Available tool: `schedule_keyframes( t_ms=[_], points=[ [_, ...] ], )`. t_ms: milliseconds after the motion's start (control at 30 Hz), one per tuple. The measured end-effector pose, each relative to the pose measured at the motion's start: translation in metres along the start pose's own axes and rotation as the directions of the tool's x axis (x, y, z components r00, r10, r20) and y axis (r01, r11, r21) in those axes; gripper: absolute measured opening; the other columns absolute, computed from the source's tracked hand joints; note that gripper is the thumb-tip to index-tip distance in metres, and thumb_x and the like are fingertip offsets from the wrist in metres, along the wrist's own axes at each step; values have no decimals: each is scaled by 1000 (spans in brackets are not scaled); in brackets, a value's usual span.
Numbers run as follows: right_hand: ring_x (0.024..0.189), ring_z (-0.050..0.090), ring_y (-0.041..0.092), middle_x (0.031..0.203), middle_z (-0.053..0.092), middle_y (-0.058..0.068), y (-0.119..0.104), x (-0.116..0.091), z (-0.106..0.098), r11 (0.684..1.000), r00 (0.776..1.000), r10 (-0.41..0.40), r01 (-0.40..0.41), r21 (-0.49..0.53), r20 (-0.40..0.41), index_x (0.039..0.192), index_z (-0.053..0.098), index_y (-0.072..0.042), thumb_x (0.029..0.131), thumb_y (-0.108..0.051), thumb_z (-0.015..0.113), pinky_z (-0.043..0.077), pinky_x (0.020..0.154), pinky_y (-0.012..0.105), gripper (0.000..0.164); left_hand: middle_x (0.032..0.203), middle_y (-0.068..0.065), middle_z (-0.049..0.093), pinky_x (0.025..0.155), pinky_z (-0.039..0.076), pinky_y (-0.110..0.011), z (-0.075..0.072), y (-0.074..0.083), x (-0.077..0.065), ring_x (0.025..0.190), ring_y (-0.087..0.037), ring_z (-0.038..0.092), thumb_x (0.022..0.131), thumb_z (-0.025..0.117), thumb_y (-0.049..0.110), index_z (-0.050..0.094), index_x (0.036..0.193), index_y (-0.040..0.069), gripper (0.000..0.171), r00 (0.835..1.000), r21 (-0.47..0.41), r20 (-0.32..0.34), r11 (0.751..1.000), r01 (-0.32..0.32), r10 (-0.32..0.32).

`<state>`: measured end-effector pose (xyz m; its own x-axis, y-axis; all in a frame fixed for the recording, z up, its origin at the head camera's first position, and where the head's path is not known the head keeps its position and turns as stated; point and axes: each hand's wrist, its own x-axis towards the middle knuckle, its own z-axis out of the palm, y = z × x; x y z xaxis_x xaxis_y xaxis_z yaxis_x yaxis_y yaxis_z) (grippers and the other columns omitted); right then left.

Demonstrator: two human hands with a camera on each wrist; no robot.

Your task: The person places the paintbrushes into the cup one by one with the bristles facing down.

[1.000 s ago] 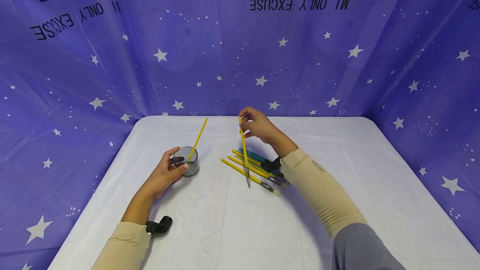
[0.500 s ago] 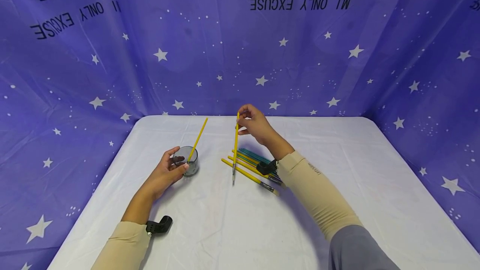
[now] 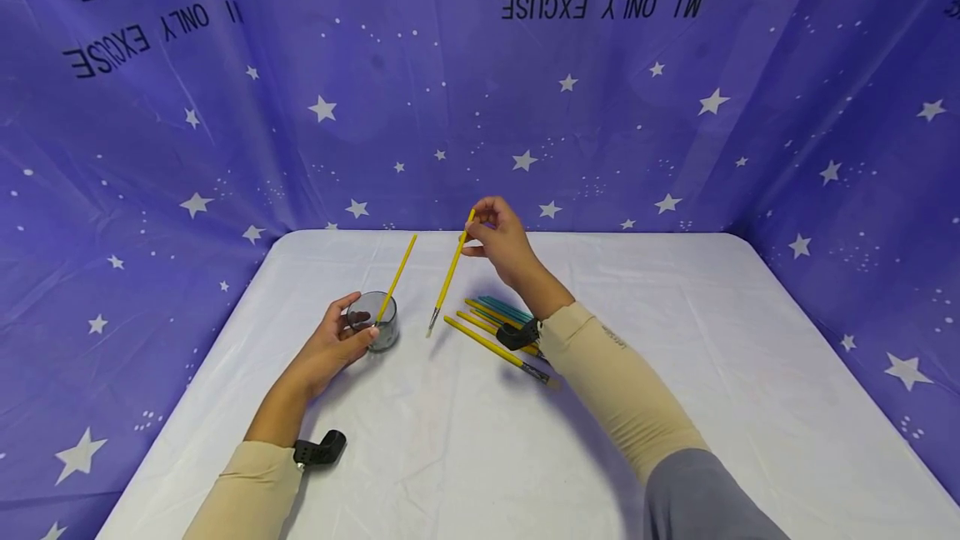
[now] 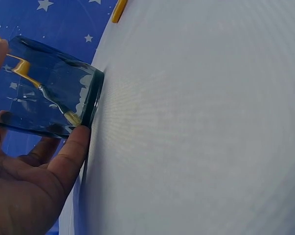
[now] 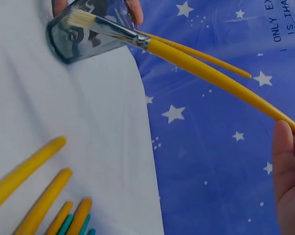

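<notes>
My left hand (image 3: 330,348) grips a clear glass (image 3: 384,335) that stands on the table, fingers round its far side and thumb on the near side. Inside the glass leans a yellow paintbrush (image 3: 397,277), its bristles down at the bottom, as the left wrist view shows through the wall. With fingertips and thumb, my right hand (image 3: 504,244) pinches a second yellow paintbrush (image 3: 452,273) near its handle end. This brush hangs tilted in the air, bristles downward, to the right of the glass and apart from it. Below the right forearm lies a pile of yellow and teal paintbrushes (image 3: 491,347).
A white cloth covers the table (image 3: 450,457). Behind and beside it hangs a purple curtain (image 3: 450,107) with stars and lettering. Black wrist cameras sit on both forearms, the right one (image 3: 517,335) hiding part of the brush pile.
My right hand has moved left and slightly up with its paintbrush, whose bristle end swung from over the pile toward the glass. The left hand and the glass have stayed in place.
</notes>
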<state>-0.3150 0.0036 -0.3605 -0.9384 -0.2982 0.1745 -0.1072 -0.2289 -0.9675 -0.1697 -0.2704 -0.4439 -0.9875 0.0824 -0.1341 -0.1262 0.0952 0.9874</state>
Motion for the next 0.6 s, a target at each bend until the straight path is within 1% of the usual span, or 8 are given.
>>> schedule_keyframes(
  t_ms=[167,400,500,600],
  points=[
    [79,62,22,92,49,7,-4,1,12,998,999,-31,32,46,-24,106,48,-9,96,9,56,58,65,35,22,146,-27,29,90,48,-26,0,0,1,111,-11,49,98,63,11,6,158,12,83,1000,-6,-4,1000,-2,2],
    [79,64,22,93,50,8,-10,2,27,990,995,-71,78,114,-64,105,49,-11,97,9,55,58,67,34,22,146,-27,29,88,49,-26,-1,-1,1,110,-10,49,98,62,11,6,158,11,83,1000,-14,-5,1000,-2,2],
    [80,63,22,95,50,9,-11,2,31,988,993,-88,97,121,-75,105,48,-11,97,8,54,58,69,36,21,146,-27,29,88,49,-26,0,0,1,110,-11,49,97,62,10,6,158,11,83,1000,-17,-5,1000,-1,1],
    [81,63,22,96,50,10,-9,1,35,988,992,-94,103,116,-79,106,48,-11,98,7,54,58,74,42,21,146,-28,29,89,49,-26,1,0,1,111,-12,48,97,62,10,6,158,11,83,1000,-19,-5,1000,0,0]
  ],
)
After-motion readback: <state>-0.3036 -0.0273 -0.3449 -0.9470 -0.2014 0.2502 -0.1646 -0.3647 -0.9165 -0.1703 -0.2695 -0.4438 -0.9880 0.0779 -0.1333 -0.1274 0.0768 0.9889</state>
